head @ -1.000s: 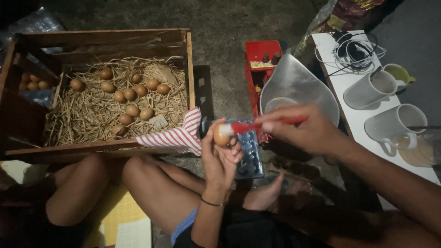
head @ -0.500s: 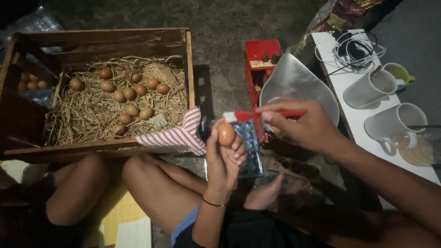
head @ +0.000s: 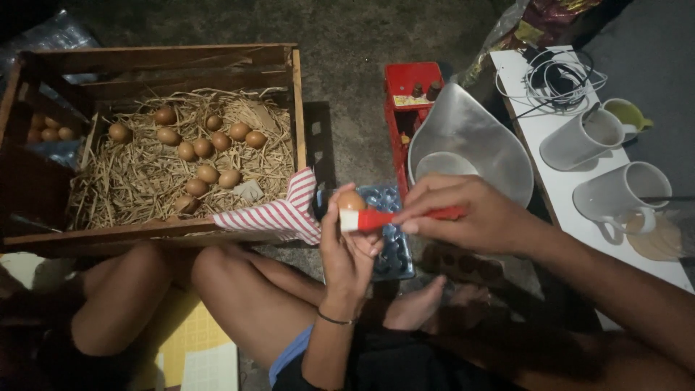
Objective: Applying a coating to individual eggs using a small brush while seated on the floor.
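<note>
eggs in straw (head: 205, 148): 12 | held egg (head: 352, 200): 1 | white jugs (head: 579, 139): 2 | wooden crate (head: 174, 61): 1

Left hand (head: 347, 242) raised upright at centre frame, fingers curled closed, a thin band at its wrist. Right hand (head: 474, 217) reaches in from the lower right, forearm stretched across, fingers pinched together and pointing left, meeting the left hand's fingertips.

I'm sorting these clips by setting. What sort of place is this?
Probably a small home or backyard egg-handling spot, on a bare concrete floor. A wooden crate of straw holds loose brown eggs, the left hand holds an egg, and a metal weighing pan sits nearby.
</note>
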